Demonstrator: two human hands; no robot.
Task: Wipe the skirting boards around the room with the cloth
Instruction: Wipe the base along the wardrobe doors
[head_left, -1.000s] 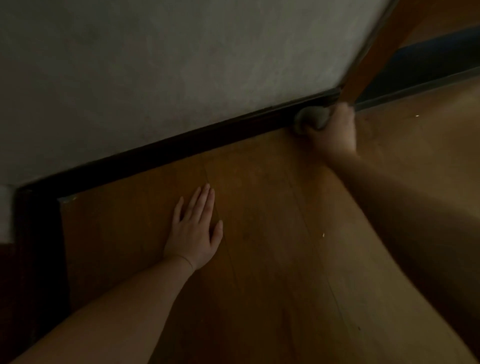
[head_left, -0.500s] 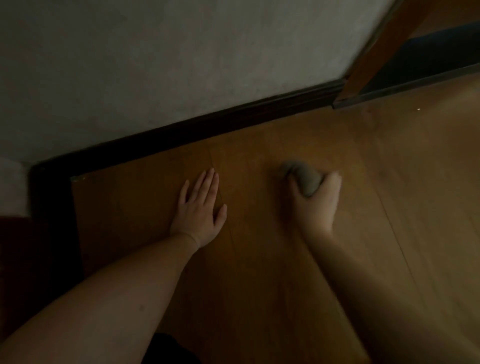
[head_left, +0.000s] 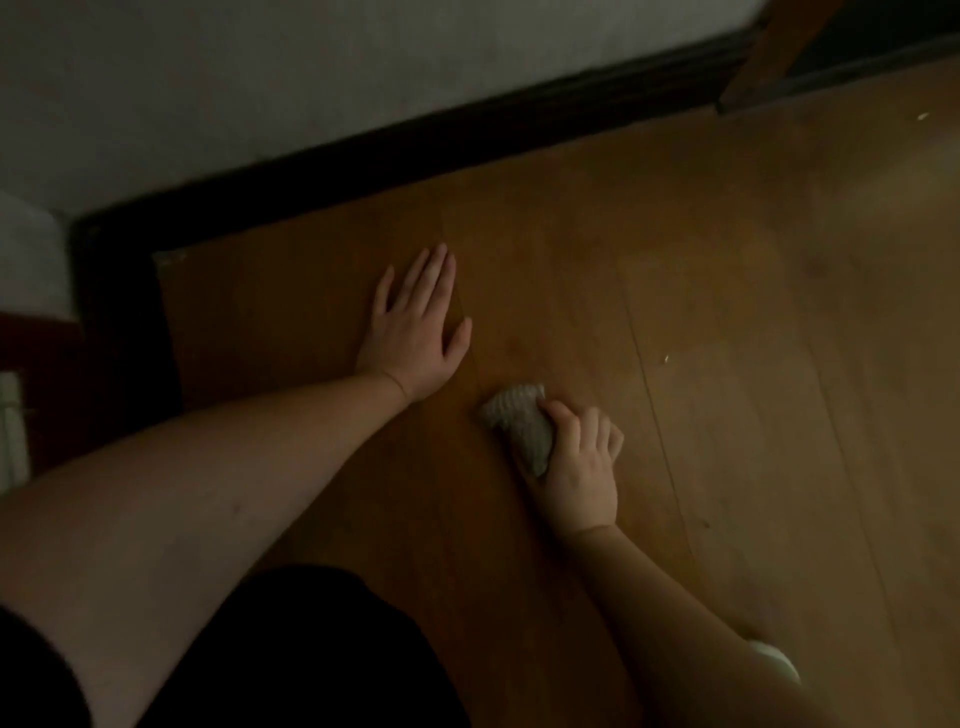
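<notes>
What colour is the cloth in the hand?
Pale grey with a ribbed look, as far as the dim head view shows. The cloth is bunched in the right hand.

Your right hand (head_left: 579, 467) has come away from the dark wooden skirting board (head_left: 467, 124), where a second ago it pressed the bunched grey ribbed cloth (head_left: 519, 428) into the far corner by the door frame. You've drawn it back across the brown wooden floor (head_left: 727, 312), and it now grips the cloth on the boards just below and to the right of your left hand (head_left: 415, 332), near that wrist.
</notes>
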